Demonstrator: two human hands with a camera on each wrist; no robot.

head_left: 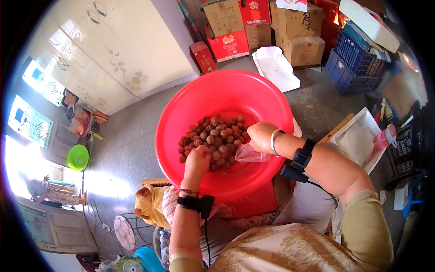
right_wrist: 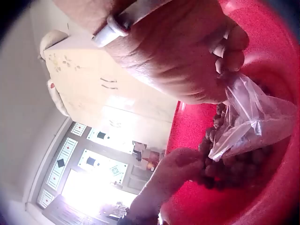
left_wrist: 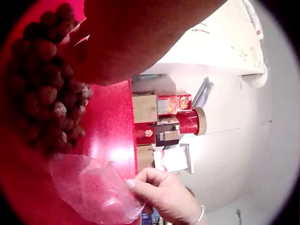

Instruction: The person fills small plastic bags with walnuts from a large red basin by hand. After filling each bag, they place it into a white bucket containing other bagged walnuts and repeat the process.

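A wide red plastic basin (head_left: 267, 97) holds a heap of round brown walnuts (head_left: 222, 133). At the near left side of the heap, my left hand (head_left: 198, 163) has its fingers curled down onto a walnut, the fingertips partly hidden. My right hand (head_left: 261, 138), with a bangle on its wrist, pinches the edge of a clear thin plastic bag (head_left: 250, 155) over the right side of the basin. The bag (right_wrist: 258, 119) hangs down over the walnuts in the right wrist view, its film wrinkled and limp.
Cardboard boxes (head_left: 299, 29) and red cartons (head_left: 229, 45) are stacked behind the basin, near a white foam tray (head_left: 277, 68). Blue crates (head_left: 353, 70) stand at the back right. A cream cabinet (head_left: 122, 50) is at the left, and a green basin (head_left: 78, 157) sits on the floor.
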